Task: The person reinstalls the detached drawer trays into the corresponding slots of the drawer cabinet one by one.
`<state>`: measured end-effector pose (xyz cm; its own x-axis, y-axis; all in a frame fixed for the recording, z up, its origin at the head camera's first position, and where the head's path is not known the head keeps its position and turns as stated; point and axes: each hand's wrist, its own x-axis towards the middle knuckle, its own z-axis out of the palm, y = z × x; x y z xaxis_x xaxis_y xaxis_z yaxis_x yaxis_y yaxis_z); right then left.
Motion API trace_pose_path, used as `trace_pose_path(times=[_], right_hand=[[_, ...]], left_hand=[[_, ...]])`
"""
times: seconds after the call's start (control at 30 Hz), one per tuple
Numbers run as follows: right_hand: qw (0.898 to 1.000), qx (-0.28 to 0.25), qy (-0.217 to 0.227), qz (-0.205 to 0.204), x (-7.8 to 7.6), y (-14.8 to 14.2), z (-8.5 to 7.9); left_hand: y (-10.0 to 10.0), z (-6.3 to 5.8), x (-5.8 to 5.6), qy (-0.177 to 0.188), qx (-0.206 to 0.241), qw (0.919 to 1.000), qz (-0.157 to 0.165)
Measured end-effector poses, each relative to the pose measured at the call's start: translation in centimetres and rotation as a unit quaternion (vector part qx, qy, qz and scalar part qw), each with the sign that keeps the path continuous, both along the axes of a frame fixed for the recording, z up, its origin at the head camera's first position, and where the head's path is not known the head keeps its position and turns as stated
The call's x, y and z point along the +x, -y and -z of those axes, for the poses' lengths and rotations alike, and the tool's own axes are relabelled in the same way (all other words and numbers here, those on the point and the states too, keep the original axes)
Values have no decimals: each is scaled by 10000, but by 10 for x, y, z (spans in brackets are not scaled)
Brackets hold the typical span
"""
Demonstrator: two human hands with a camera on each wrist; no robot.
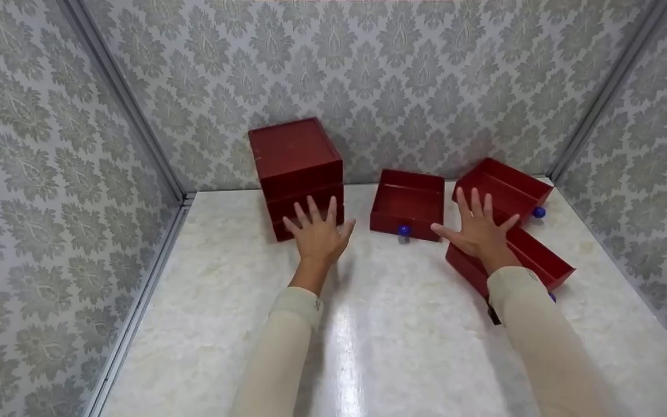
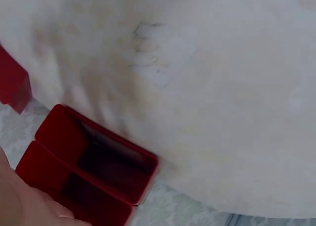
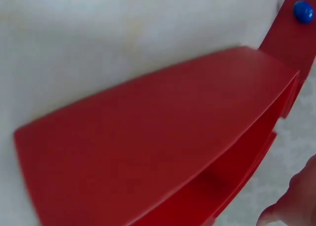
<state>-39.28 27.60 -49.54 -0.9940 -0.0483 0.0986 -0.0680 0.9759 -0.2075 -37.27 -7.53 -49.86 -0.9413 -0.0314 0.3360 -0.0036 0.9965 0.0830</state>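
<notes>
A red cabinet (image 1: 296, 150) stands at the back left; its compartments (image 2: 113, 161) gape in the left wrist view. In front of it my left hand (image 1: 319, 240) is held with fingers spread, gripping nothing. Three red drawers lie out on the table: one in the middle (image 1: 407, 202), one at the back right (image 1: 527, 186), one nearer me (image 1: 542, 260). My right hand (image 1: 478, 234), fingers also spread and holding nothing, is over the two right-hand drawers and partly hides them. A drawer's plain side (image 3: 158, 127) fills much of the right wrist view.
Blue knobs show on the middle drawer (image 1: 404, 230) and the back right one. Patterned walls (image 1: 368, 75) enclose the pale tabletop (image 1: 212, 324) at the back and both sides. A small dark piece (image 1: 493, 315) shows below the right cuff.
</notes>
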Motion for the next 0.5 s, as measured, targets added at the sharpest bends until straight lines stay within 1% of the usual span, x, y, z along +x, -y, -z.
trace_pose_path(times=[0.07, 0.1, 0.13, 0.2, 0.23, 0.27, 0.3, 0.33, 0.37, 0.43, 0.47, 0.5], right_hand=[[9998, -147, -39, -153, -3, 17, -9], [9994, -237, -62, -232, -5, 26, -14], [9989, -347, -81, -292, -7, 35, -20], [9969, -656, -109, -410, -10, 55, -34], [9953, -851, -121, -452, -12, 63, -42], [9929, -1082, -123, -488, -14, 72, -50], [9893, -1363, -97, -516, -16, 82, -58], [9847, -1663, -57, -526, -18, 91, -65], [9789, -1975, -12, -531, -20, 100, -73], [9652, -2564, 73, -512, -24, 119, -85], [9580, -2821, 139, -495, -26, 128, -90], [9509, -3051, 227, -460, -28, 137, -95]], left_hand=[[-2, -12, 0, -674, -41, 9976, 176], [-1, -18, 0, -1094, -97, 9935, 293], [0, -26, 0, -1505, -167, 9875, 431], [6, -41, -3, -2229, -257, 9723, 658], [9, -50, -4, -2471, -276, 9660, 706], [15, -59, -6, -2642, -255, 9617, 681], [21, -69, -8, -2729, -175, 9603, 552], [28, -78, -10, -2752, -7, 9608, 344], [35, -86, -12, -2685, 216, 9630, 76], [51, -100, -16, -2346, 774, 9672, -597], [58, -106, -17, -2089, 1106, 9673, -921], [65, -111, -17, -1803, 1453, 9654, -1201]])
